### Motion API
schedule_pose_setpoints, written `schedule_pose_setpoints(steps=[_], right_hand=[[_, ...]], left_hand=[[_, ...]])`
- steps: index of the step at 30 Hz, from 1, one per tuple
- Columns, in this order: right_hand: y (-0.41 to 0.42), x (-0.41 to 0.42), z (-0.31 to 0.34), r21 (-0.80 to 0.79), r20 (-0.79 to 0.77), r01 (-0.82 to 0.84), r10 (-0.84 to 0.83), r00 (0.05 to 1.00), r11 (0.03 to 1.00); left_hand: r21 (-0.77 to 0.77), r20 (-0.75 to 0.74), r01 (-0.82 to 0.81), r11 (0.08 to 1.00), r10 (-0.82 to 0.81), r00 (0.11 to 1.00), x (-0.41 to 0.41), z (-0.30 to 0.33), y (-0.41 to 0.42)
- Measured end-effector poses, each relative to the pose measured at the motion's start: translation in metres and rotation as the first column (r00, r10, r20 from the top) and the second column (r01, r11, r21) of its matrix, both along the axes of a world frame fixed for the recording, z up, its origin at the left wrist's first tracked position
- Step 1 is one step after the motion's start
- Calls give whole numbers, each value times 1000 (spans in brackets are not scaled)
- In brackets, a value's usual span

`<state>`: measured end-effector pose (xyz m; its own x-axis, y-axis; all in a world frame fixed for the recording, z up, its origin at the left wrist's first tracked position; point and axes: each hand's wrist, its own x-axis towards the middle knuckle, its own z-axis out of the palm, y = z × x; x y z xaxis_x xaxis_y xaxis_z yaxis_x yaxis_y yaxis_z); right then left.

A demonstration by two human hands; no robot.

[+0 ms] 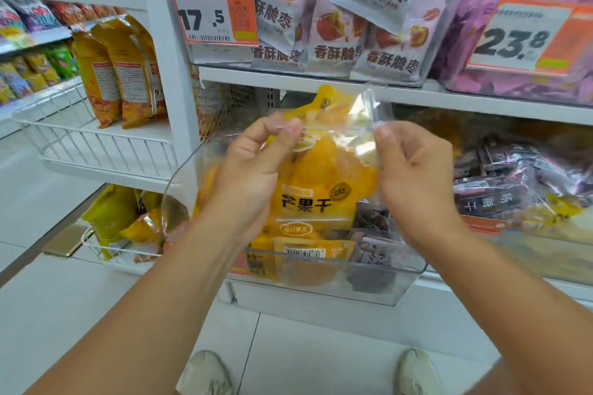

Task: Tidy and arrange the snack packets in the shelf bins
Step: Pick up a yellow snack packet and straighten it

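Single head-worn wide-angle view, looking forward and steeply down at close range onto a clear shelf bin (337, 269) at frame centre, shelving filling 9 through 3 o'clock, floor tiles (305, 349) and the person's own shoes (205, 372) at 6 o'clock; no second view.

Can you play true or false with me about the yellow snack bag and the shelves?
1. Both hands hold the yellow mango packet. True: the left hand and right hand pinch its top corners.
2. The packet is purple. False: it is yellow.
3. A clear bin sits below the packet. True.
4. The price tag above the left hand reads 99. False: it reads 17.5.
5. The upper bin holds jujube packets. True.
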<state>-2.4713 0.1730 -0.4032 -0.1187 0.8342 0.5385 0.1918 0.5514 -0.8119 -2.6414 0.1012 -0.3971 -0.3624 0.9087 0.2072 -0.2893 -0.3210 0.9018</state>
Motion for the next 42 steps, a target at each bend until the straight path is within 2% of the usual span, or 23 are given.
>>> schedule_pose_setpoints(steps=[2,4,5,9,11,13,17,19,21,22,23,25,26,27,30,36,37,40,42], right_hand=[[-4,-1,1,-130,-65,-153,146,987,980],[-5,5,1,-165,-84,-258,247,965,952],[-5,9,1,-181,-96,-291,277,956,940],[-9,25,3,-354,-174,-425,388,905,833],[-19,24,5,-414,-131,-468,457,880,781],[-30,16,5,-405,-144,-508,496,856,760],[-28,13,7,-410,-203,-352,292,935,841],[-20,24,12,-467,-335,-376,233,913,800],[-12,39,18,-546,-461,-433,175,870,717],[-9,48,20,-577,-481,-450,162,862,681],[-8,58,21,-609,-487,-459,152,860,647],[-4,79,24,-677,-480,-460,129,868,575],[-4,90,25,-707,-473,-453,113,874,543],[-4,101,27,-729,-474,-449,92,876,516],[-6,133,32,-744,-503,-443,17,864,500],[-5,212,30,-770,-485,-301,-210,849,563],[-3,224,28,-775,-485,-284,-243,840,564],[8,253,23,-784,-493,-222,-364,790,580],[22,266,21,-779,-484,-156,-424,766,608]], left_hand=[[7,-158,-177,984,176,972,-1,-4,5],[17,-358,-393,919,373,856,-9,-5,11],[30,-396,-420,907,397,828,-11,-6,13],[52,-308,-336,940,335,890,-2,-8,21],[86,-345,-394,915,398,850,7,-7,27],[155,-358,-409,899,437,825,16,-4,33],[199,-318,-334,921,383,867,31,6,39],[175,-380,-235,956,285,880,34,9,41],[133,-519,-120,984,173,837,36,7,41],[110,-613,-103,989,149,776,36,6,40],[117,-734,-98,988,152,662,37,6,39],[182,-936,-118,976,209,284,44,11,36],[218,-964,-114,969,232,131,53,16,33],[233,-967,-104,967,241,76,66,21,31],[165,-966,-13,986,165,198,116,23,30],[-78,-973,77,994,-93,213,180,3,59],[-112,-979,99,989,-127,160,187,-2,64],[-160,-972,52,986,-148,-183,202,-13,73],[-129,-940,-39,991,-135,-314,207,-15,80]])
